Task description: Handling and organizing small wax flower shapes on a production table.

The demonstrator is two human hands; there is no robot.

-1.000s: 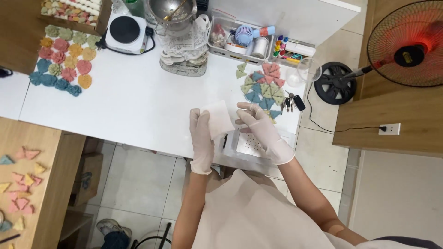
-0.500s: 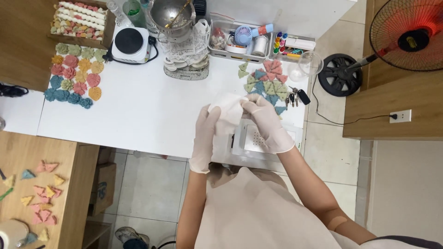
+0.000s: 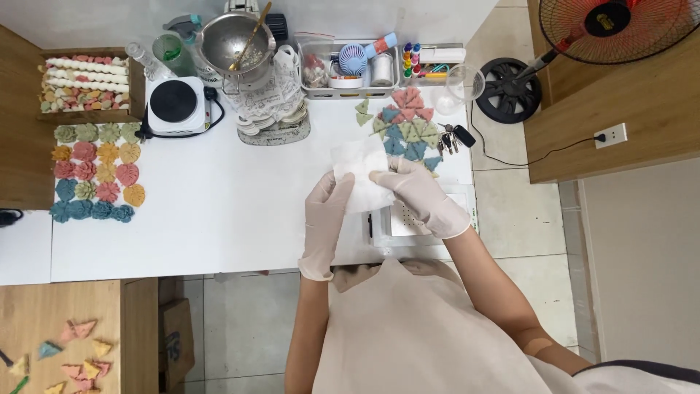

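Both my hands wear pale gloves and hold a white paper towel [image 3: 359,169] above the white table [image 3: 219,219]. My left hand [image 3: 327,219] grips the towel's lower left edge. My right hand [image 3: 419,195] pinches its right side, fingers pointing left. Under my right hand lies a white flat device [image 3: 408,226] at the table's front edge. Just behind the towel sits a cluster of small triangular coloured pieces [image 3: 408,128] in pink, green and blue.
Rows of coloured flower-shaped pieces [image 3: 95,171] lie at the table's left. At the back stand a small hotplate [image 3: 175,103], a metal pot [image 3: 233,42] with a spoon, a tray of supplies [image 3: 364,69], a clear cup [image 3: 467,84] and keys [image 3: 452,137]. A fan [image 3: 620,29] stands right.
Both hands have lifted the paper towel a little farther from me and spread it wider. The view has shifted, so more of the table's back shows.
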